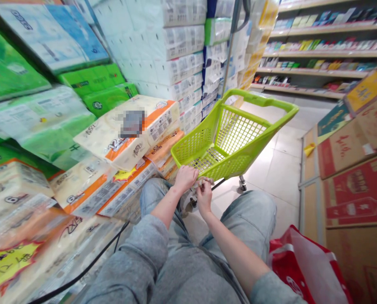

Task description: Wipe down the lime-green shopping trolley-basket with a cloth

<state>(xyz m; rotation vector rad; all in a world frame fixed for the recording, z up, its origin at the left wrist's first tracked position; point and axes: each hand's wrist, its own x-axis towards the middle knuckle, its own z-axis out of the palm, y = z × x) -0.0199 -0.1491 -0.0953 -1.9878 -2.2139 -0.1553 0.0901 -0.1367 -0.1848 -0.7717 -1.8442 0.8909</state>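
Note:
A lime-green plastic shopping cart (235, 126) with a lattice basket stands before my knees. At the basket's near lower edge, my left hand (185, 178) is closed, its fingers curled downward. Just right of it and slightly lower, my right hand (204, 195) is closed in a pinch. Between the two hands shows a small, crumpled, greyish-brown thing (207, 180); its kind is too blurred to tell. My right fingertips are on it. Whether my left fingers grip it or the cart's edge is hidden.
Packs of tissue (131, 131) are piled on the left, with a blurred-out dark patch on the top one. A black cable (87, 268) runs at lower left. Cardboard boxes (356, 194) and a red bag (299, 261) are on the right. Stocked shelves (318, 52) stand behind.

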